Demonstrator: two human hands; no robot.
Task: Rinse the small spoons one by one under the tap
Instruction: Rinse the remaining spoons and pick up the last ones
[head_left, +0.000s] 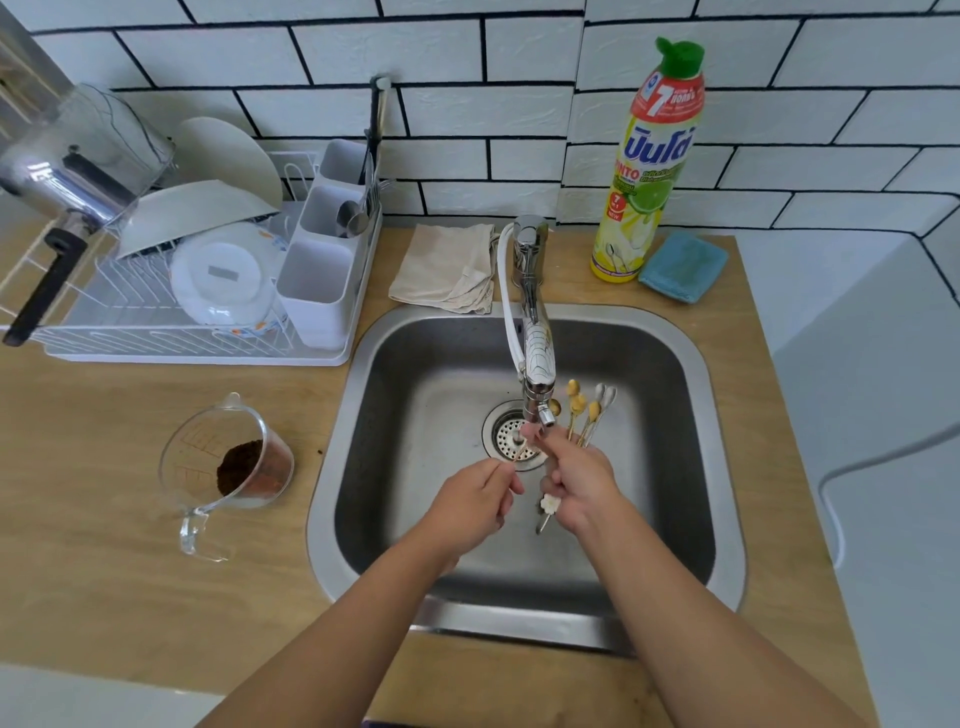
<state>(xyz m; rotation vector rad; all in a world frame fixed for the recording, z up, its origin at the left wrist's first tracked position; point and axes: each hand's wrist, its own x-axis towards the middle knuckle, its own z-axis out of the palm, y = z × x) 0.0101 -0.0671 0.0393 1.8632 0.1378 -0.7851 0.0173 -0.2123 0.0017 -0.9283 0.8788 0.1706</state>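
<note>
One small spoon (519, 451) is pinched in the left hand (470, 506) beneath the tap (537, 364); remaining spoons (584, 410) are bunched in the right hand (576, 480). Step: single-spoon rinsing. Next: rinsed spoon set aside, another drawn.

Legible text appears only on the dish soap bottle (649, 166), standing on the worktop (104, 467) at about 1 o'clock from the sink (717, 467). Its red upper band carries a large white "7" beside small script too small to read. Below it, large blue Thai lettering forms the brand name, with "PINTO" beneath. A small red roundel lower down reads "7" and "NEW".
</note>
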